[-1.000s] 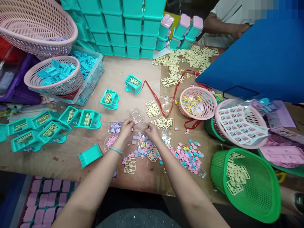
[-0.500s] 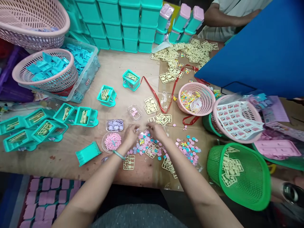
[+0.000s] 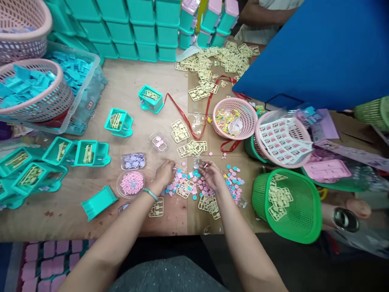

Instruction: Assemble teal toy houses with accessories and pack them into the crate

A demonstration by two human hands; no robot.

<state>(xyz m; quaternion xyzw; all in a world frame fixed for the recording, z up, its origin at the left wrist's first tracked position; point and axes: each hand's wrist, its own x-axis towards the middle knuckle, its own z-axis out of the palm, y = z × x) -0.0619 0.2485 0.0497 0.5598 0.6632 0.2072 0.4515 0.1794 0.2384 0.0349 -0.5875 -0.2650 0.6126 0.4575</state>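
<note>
My left hand point(image 3: 165, 174), with a pale green bangle at the wrist, is closed in a pinch at the left edge of a pile of small pink, blue and lilac plastic pieces point(image 3: 200, 187). What its fingertips hold is too small to make out. Over the same pile, my right hand point(image 3: 212, 175) has its fingers curled, with a small pink piece point(image 3: 206, 164) at the tips. A cream sprue frame point(image 3: 184, 188) lies between the hands. Left of my left hand are a round tub of pink pieces point(image 3: 131, 183) and a clear tray of lilac pieces point(image 3: 133, 161).
Teal boxes point(image 3: 88, 153) holding cream parts stand on the left, near an empty teal box point(image 3: 99, 202). Pink baskets point(image 3: 247, 107) and a green basket point(image 3: 258, 194) line the right. Stacked teal boxes point(image 3: 142, 32) and a blue panel point(image 3: 319, 52) stand behind. A person's arm point(image 3: 267, 15) shows beyond.
My right hand has moved right, away from my left hand, and its fingers have turned more upward. The whole view has shifted, so the table's things appear farther left.
</note>
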